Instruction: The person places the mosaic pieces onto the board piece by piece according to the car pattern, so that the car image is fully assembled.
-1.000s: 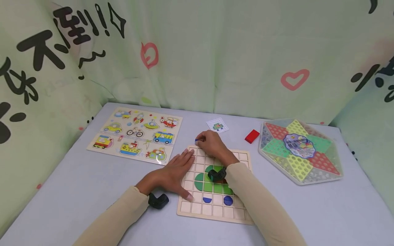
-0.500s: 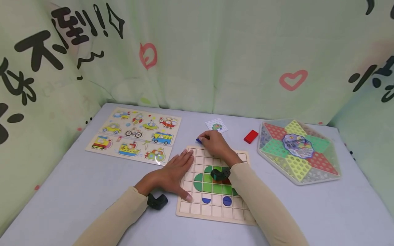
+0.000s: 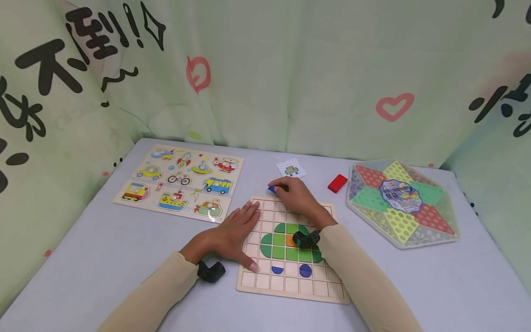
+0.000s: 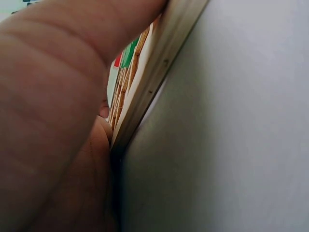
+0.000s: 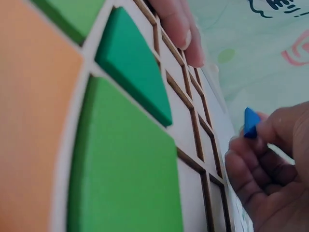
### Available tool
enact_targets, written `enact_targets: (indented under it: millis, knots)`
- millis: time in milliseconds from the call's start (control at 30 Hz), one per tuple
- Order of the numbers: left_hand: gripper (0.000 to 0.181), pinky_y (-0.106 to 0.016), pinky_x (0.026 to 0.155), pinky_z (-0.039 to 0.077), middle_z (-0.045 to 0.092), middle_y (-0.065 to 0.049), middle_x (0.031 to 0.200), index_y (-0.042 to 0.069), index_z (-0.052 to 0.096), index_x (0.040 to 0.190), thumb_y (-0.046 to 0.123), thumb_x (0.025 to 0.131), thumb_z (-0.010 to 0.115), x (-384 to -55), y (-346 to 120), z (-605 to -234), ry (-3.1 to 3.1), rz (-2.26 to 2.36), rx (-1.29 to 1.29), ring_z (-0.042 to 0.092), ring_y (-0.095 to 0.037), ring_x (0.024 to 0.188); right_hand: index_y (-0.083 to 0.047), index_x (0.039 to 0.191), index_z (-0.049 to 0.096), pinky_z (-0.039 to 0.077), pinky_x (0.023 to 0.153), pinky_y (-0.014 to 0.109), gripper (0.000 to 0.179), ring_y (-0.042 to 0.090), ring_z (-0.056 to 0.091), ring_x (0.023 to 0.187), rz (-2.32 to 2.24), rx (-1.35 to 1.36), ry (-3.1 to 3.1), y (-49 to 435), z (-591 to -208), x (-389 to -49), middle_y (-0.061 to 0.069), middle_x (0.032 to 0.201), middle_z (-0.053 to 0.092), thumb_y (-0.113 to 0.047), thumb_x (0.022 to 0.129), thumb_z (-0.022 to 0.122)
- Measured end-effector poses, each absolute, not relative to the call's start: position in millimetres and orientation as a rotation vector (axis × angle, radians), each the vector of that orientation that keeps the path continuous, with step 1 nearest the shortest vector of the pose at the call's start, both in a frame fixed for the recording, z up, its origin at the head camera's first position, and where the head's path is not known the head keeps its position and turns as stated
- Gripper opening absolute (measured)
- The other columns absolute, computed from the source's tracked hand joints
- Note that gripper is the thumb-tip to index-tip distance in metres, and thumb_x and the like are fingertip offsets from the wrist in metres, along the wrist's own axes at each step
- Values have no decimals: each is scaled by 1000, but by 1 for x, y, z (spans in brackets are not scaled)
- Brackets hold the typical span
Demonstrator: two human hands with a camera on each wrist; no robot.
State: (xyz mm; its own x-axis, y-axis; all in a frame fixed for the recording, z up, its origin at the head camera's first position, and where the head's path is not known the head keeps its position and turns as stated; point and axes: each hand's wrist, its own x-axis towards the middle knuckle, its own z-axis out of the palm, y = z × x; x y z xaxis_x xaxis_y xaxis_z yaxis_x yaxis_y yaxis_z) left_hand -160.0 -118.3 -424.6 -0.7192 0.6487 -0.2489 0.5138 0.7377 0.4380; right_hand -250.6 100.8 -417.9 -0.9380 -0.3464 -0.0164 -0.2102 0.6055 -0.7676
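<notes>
A wooden grid board (image 3: 265, 279) lies flat on the table, with green pieces (image 3: 279, 252), an orange piece (image 3: 291, 240) and blue pieces (image 3: 305, 270) set in its squares. My left hand (image 3: 232, 237) rests on the board's left edge with its fingers spread straight; in the left wrist view the thumb lies over the board's rim (image 4: 145, 92). Above the board's far edge my right hand (image 3: 296, 196) pinches a small blue piece (image 5: 250, 123) between thumb and fingers. The piece's whole outline is partly hidden by the fingertips.
Behind the board lies a small pattern card (image 3: 291, 168), with a red block (image 3: 338, 183) to its right. A vehicle peg puzzle (image 3: 178, 184) is at the left. A hexagonal game board in a clear case (image 3: 402, 203) lies at the right.
My right hand has shifted slightly to the right with the blue piece, uncovering the orange piece on the board. My left hand stays in place on the board.
</notes>
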Motion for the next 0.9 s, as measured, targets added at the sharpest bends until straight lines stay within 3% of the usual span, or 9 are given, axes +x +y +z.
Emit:
enact_targets:
  millis: [233,567,900]
  knots:
    - [131,-40,116,-4,-10,-5,162,5,6,156,72,66,73,-160,-119,-423,2549,494,893,-18,-20,145,-13,110,73,51,86,35,21,21,60,93,-1417,-454,2648,113,-412,-248,3,105,68,-23,98,59]
    - [131,-41,116,-4,-11,-6,162,5,6,156,71,66,73,-160,-119,-424,2541,502,897,-18,-20,145,-9,112,72,50,85,32,21,22,58,97,-1359,-429,2583,124,-412,-238,4,104,69,-19,97,62]
    - [131,-40,116,-4,-11,-5,162,5,5,156,72,66,73,-160,-118,-424,2544,492,885,-19,-20,145,-7,111,73,52,85,30,18,19,62,92,-1286,-592,2510,128,-402,-207,3,104,69,-10,95,63]
